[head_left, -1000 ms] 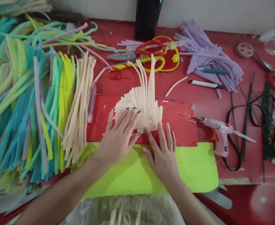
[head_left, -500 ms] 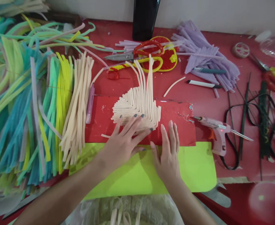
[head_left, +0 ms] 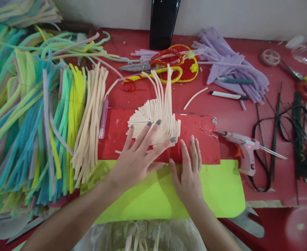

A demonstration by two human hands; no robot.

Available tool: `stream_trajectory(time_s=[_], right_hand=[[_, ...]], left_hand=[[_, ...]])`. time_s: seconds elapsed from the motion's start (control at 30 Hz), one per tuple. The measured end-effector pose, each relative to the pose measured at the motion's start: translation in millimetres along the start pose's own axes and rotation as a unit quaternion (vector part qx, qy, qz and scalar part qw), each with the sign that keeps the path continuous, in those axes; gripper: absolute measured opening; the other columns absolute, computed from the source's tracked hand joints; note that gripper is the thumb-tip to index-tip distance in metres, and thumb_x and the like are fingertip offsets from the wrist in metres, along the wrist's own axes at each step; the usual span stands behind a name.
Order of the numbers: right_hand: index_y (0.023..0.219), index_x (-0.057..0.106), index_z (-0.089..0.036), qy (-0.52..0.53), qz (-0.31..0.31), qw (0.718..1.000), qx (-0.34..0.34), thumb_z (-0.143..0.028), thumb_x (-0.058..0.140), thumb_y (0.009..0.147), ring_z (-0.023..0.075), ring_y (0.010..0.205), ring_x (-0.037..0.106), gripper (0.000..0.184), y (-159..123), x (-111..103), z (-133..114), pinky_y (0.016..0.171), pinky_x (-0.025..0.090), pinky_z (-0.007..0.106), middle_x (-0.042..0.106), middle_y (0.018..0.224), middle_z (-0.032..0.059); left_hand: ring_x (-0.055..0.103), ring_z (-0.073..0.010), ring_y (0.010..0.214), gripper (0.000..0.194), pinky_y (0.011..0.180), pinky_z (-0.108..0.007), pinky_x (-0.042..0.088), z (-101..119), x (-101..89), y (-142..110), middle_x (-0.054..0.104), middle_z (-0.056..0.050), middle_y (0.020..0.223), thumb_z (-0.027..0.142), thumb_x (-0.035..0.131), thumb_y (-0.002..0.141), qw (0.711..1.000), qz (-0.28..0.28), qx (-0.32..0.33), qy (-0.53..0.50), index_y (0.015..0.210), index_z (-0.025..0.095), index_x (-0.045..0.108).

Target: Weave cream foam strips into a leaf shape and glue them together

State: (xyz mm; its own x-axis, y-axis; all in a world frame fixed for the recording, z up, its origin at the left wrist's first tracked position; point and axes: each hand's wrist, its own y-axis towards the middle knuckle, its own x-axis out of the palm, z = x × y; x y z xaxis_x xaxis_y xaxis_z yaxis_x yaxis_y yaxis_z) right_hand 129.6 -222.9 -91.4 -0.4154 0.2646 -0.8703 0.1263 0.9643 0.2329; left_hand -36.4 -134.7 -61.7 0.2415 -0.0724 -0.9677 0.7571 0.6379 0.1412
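Spread fingers of my left hand (head_left: 137, 157) lie on the lower part of a woven piece of cream pipe cleaners (head_left: 153, 111). The piece has a braided, leaf-like body, and several long loose ends point away from me. My right hand (head_left: 188, 169) rests flat just to its right, fingers out and holding nothing. Its fingertips are on a red sheet (head_left: 203, 150) under the woven piece. Below that sheet a lime-green mat (head_left: 216, 195) sticks out toward me. A short cream end shows beside my left hand, its rest hidden.
Bundled cream pipe cleaners (head_left: 89, 132) and heaps of coloured ones (head_left: 33, 122) fill the left. A pink glue gun (head_left: 244, 150) with its cord lies right. Scissors (head_left: 143, 66), purple pipe cleaners (head_left: 229, 69) and a white marker (head_left: 228, 95) are behind. A black container (head_left: 164, 24) stands by the wall.
The fingers of my left hand have moved slightly up and right over the woven piece. My right hand stays in about the same place. The whole view has shifted a little.
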Motion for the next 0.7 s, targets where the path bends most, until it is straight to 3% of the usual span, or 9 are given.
stream_trajectory(time_s=[0.17, 0.33, 0.53, 0.7], right_hand=[[0.151, 0.012, -0.025, -0.003, 0.005, 1.0, -0.002, -0.027, 0.045, 0.094, 0.0296, 0.145, 0.016, 0.066, 0.2, -0.4, -0.7, 0.111, 0.028, 0.057, 0.016, 0.158, 0.0099], [0.151, 0.012, -0.024, -0.008, 0.004, 1.0, -0.007, -0.028, 0.043, 0.095, 0.0276, 0.144, 0.019, 0.064, 0.8, -0.8, -1.0, 0.112, 0.028, 0.055, 0.022, 0.157, 0.0096], [0.151, 0.012, -0.024, -0.02, -0.009, 1.0, -0.011, -0.029, 0.042, 0.095, 0.0277, 0.144, 0.02, 0.064, 0.8, -0.6, 0.4, 0.113, 0.027, 0.055, 0.024, 0.156, 0.0094], [0.151, 0.011, -0.029, -0.06, -0.042, 0.996, -0.057, -0.03, 0.047, 0.093, 0.0321, 0.145, 0.011, 0.068, 1.2, -0.9, -2.4, 0.113, 0.023, 0.058, 0.007, 0.16, 0.0064]], left_hand=[[0.028, -0.0348, 0.14, 0.051, 0.108, -0.063, 0.027, -0.3, 1.3, -1.0, 0.031, -0.014, 0.152, 0.044, 0.048, 0.091, 0.999, -0.048, -0.004, -0.002, 0.139, 0.028, 0.043], [0.031, -0.0322, 0.14, 0.054, 0.112, -0.062, 0.02, -2.9, -2.6, 0.4, 0.035, -0.015, 0.15, 0.037, 0.046, 0.093, 0.998, 0.009, -0.051, 0.02, 0.144, 0.023, 0.034], [0.037, -0.0308, 0.137, 0.051, 0.114, -0.06, 0.018, -5.2, -0.5, 0.5, 0.041, -0.016, 0.146, 0.026, 0.043, 0.094, 0.994, 0.023, -0.095, 0.05, 0.142, 0.013, 0.034], [0.036, -0.0286, 0.137, 0.053, 0.115, -0.058, 0.018, -3.9, 0.1, -0.1, 0.043, -0.016, 0.145, 0.019, 0.04, 0.093, 0.993, 0.025, -0.101, 0.054, 0.145, 0.012, 0.029]])
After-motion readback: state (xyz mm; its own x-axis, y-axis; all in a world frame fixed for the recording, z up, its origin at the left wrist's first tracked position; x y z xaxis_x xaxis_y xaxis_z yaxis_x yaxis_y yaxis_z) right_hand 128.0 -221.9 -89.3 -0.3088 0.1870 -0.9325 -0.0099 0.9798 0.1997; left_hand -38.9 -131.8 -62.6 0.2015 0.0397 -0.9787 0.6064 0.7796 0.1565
